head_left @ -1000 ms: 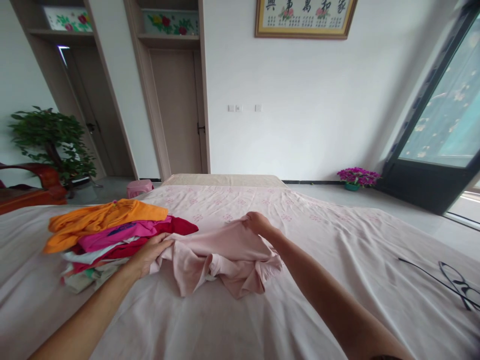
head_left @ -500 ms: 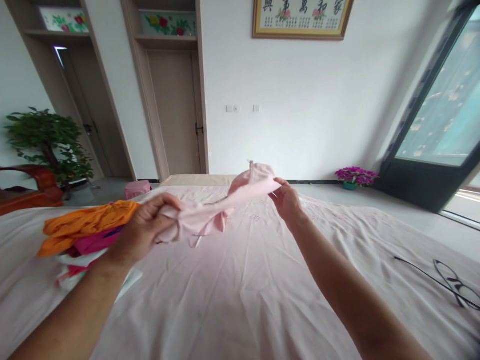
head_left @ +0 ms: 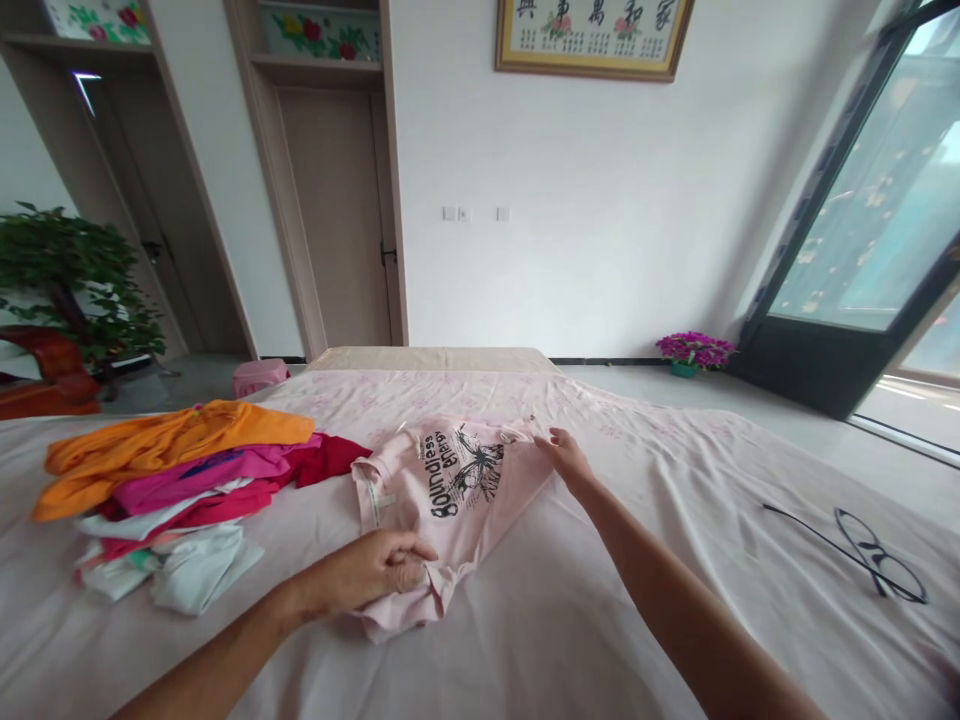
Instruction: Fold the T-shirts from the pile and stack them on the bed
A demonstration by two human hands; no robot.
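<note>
A pale pink T-shirt (head_left: 480, 520) with dark lettering and a palm-like print lies spread on the pink bed sheet (head_left: 585, 640), its print facing up and turned sideways. My left hand (head_left: 382, 572) is closed on the shirt's near edge, where the cloth bunches up. At the far right corner, my right hand (head_left: 566, 458) pinches the fabric between thumb and fingers. Left of the shirt rests a heap of clothes (head_left: 195, 480) in orange, magenta, red and white; a dark red piece reaches close to the shirt's left side.
Black-framed glasses (head_left: 862, 555) lie on the sheet at the right. Beyond the bed are a pink stool (head_left: 260, 376), a pot of purple flowers (head_left: 694, 350), a leafy plant (head_left: 75, 280) and a wooden chair (head_left: 45, 370). A dark-framed glass door (head_left: 847, 220) is at right.
The pink shirt has come down from the air onto the sheet, and its print now shows. My left hand has moved nearer and to the right; my right hand has lowered.
</note>
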